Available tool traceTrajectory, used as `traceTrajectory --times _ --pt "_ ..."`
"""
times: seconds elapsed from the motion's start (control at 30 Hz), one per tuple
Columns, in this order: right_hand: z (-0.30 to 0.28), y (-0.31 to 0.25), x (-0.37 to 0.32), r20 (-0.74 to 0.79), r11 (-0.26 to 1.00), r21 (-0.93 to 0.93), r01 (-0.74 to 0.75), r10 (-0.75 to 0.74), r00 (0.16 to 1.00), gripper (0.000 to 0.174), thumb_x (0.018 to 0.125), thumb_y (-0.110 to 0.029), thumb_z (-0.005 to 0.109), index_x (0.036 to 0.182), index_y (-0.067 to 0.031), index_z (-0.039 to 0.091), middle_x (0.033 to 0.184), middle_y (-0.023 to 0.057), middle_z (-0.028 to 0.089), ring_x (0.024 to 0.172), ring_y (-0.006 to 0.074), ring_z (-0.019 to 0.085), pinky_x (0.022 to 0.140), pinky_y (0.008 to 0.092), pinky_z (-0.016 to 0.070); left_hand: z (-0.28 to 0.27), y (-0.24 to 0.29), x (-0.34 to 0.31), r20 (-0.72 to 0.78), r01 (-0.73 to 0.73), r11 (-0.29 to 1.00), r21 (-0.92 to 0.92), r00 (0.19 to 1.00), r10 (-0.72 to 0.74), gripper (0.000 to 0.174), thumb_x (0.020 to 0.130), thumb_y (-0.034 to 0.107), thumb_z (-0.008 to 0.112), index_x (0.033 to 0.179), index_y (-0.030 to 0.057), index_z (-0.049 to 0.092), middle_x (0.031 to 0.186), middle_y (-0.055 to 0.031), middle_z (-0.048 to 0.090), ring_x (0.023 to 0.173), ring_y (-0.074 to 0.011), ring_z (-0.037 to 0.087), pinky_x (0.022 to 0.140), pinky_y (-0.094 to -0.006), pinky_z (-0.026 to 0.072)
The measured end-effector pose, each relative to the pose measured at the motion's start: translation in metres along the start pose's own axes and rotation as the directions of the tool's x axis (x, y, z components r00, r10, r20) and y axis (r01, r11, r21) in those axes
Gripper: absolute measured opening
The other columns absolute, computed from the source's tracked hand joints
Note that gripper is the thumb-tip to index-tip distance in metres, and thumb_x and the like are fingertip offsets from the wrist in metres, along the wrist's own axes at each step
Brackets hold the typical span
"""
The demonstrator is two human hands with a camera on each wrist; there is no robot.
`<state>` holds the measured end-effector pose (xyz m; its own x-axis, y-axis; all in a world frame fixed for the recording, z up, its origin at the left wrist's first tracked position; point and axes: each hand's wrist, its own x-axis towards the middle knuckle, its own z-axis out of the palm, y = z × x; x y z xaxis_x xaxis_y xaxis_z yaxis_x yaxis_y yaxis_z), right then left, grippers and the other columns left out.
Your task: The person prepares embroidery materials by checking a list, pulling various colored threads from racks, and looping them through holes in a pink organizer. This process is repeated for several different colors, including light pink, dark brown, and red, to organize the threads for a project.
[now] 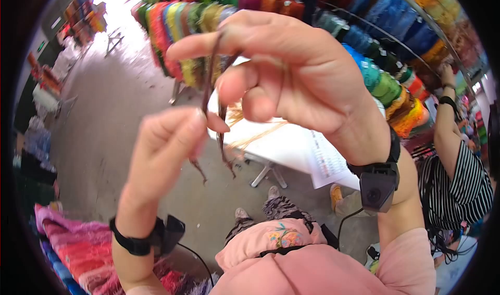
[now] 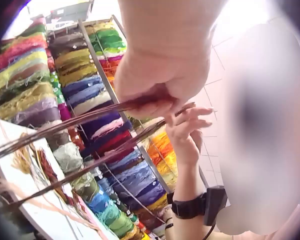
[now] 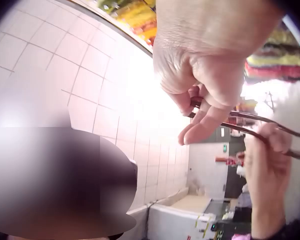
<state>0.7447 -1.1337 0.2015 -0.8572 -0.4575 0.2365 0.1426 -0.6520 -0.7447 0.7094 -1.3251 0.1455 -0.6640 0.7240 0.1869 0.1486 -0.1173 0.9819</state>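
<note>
A dark brown skein of thread (image 1: 208,81) is strung between my two hands, raised in front of the chest. My right hand (image 1: 307,60) is the higher one, with the skein's upper end looped at its fingers; in the right wrist view two dark strands (image 3: 245,129) run out from between these fingers. Lower and to the left, my left hand (image 1: 169,146) pinches the skein between thumb and fingers. Loose thread ends hang below it. Seen in the left wrist view, both lengths of brown thread (image 2: 85,120) stretch away from the hands.
A white table (image 1: 291,152) stands beyond the hands, bearing orange-tan threads (image 1: 260,133) and a printed sheet (image 1: 328,162). Racks of coloured skeins (image 1: 177,29) line the back and right. Pink and red skeins (image 1: 73,248) lie at lower left. Another person in a striped top (image 1: 453,185) is at right.
</note>
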Motion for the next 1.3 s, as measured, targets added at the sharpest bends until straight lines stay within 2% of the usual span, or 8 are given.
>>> traceTrajectory --times 0.13,0.27,0.3,0.37,0.57,0.77,0.93,1.3 --pt "-0.100 -0.105 -0.055 -0.238 0.900 -0.387 0.201 -0.308 0.921 0.018 0.084 -0.008 0.044 0.087 0.0085 0.051 0.079 0.0153 0.056 0.084 0.0269 0.057 0.089 0.0421 0.0411 0.044 -0.061 0.023 -0.096 -0.178 0.754 0.633 0.948 0.304 0.025 0.086 0.009 0.047 0.107 -0.0034 0.050 0.098 -0.0117 0.055 0.092 -0.0165 0.052 0.079 -0.0285 0.0409" --pt "-0.155 -0.253 -0.155 -0.178 0.216 -0.796 0.566 -0.976 0.122 0.017 0.078 -0.004 0.051 0.062 -0.0006 0.054 0.057 0.0104 0.055 0.047 0.0141 0.053 0.045 0.0237 0.0460 0.092 -0.086 0.037 -0.076 0.216 0.975 0.051 0.974 -0.212 0.020 0.086 0.008 0.047 0.101 -0.0032 0.054 0.093 -0.0085 0.057 0.084 -0.0121 0.056 0.070 -0.0242 0.0450" --pt "-0.176 -0.270 -0.185 -0.199 0.296 -0.879 0.374 -0.940 0.277 0.014 0.081 -0.008 0.047 0.077 0.0036 0.053 0.072 0.0100 0.055 0.074 0.0195 0.055 0.078 0.0341 0.0443 0.105 -0.089 0.046 0.094 0.304 0.952 0.016 0.948 -0.304 0.018 0.086 0.008 0.047 0.099 -0.0032 0.055 0.090 -0.0071 0.058 0.080 -0.0107 0.057 0.067 -0.0230 0.0460" --pt "-0.173 -0.196 -0.186 -0.201 0.310 -0.937 0.164 -0.858 0.472 0.011 0.080 -0.010 0.049 0.076 -0.0005 0.053 0.071 0.0077 0.055 0.070 0.0166 0.053 0.072 0.0293 0.0432 0.148 -0.101 0.062 0.254 0.351 0.933 -0.076 0.912 -0.322 0.018 0.087 0.008 0.047 0.096 -0.0041 0.056 0.084 -0.0072 0.060 0.075 -0.0119 0.058 0.067 -0.0246 0.0470" --pt "-0.267 -0.040 -0.305 -0.747 0.483 -0.612 -0.627 -0.612 0.258 0.006 0.074 -0.005 0.056 0.076 0.0010 0.058 0.067 0.0024 0.056 0.059 0.0067 0.049 0.054 0.0212 0.0395 0.257 -0.152 0.118 0.469 0.644 0.735 -0.210 0.726 -0.502 0.027 0.087 0.005 0.043 0.113 -0.0034 0.045 0.107 -0.0115 0.053 0.098 -0.0173 0.053 0.078 -0.0278 0.0456" --pt "-0.247 0.030 -0.319 -0.640 0.503 -0.694 -0.514 -0.759 0.121 0.002 0.074 0.001 0.056 0.075 0.0016 0.057 0.065 0.0026 0.053 0.057 0.0060 0.047 0.052 0.0215 0.0391 0.313 -0.169 0.140 0.345 0.821 0.365 -0.439 0.529 -0.775 0.030 0.086 0.007 0.047 0.114 -0.0020 0.041 0.102 -0.0092 0.052 0.096 -0.0171 0.053 0.078 -0.0268 0.0465" --pt "-0.211 0.062 -0.295 -0.728 0.629 -0.679 -0.377 -0.642 0.241 0.005 0.075 0.000 0.056 0.080 0.0015 0.057 0.070 0.0063 0.055 0.058 0.0093 0.049 0.051 0.0215 0.0394 0.277 -0.180 0.137 0.337 0.776 0.622 -0.108 0.617 -0.711 0.015 0.085 0.014 0.053 0.095 0.0032 0.054 0.074 -0.0002 0.056 0.065 -0.0061 0.053 0.055 -0.0186 0.0416" --pt "-0.162 0.075 -0.256 -0.497 -0.015 -0.750 -0.661 -0.646 0.579 0.045 0.067 -0.010 0.060 0.107 0.0069 0.048 0.104 0.0166 0.044 0.083 0.0297 0.047 0.073 0.0361 0.0395 0.226 -0.187 0.139 0.488 0.701 0.707 -0.095 0.652 -0.581 0.020 0.088 0.011 0.046 0.099 0.0002 0.058 0.072 -0.0018 0.060 0.058 -0.0057 0.054 0.052 -0.0163 0.0417"
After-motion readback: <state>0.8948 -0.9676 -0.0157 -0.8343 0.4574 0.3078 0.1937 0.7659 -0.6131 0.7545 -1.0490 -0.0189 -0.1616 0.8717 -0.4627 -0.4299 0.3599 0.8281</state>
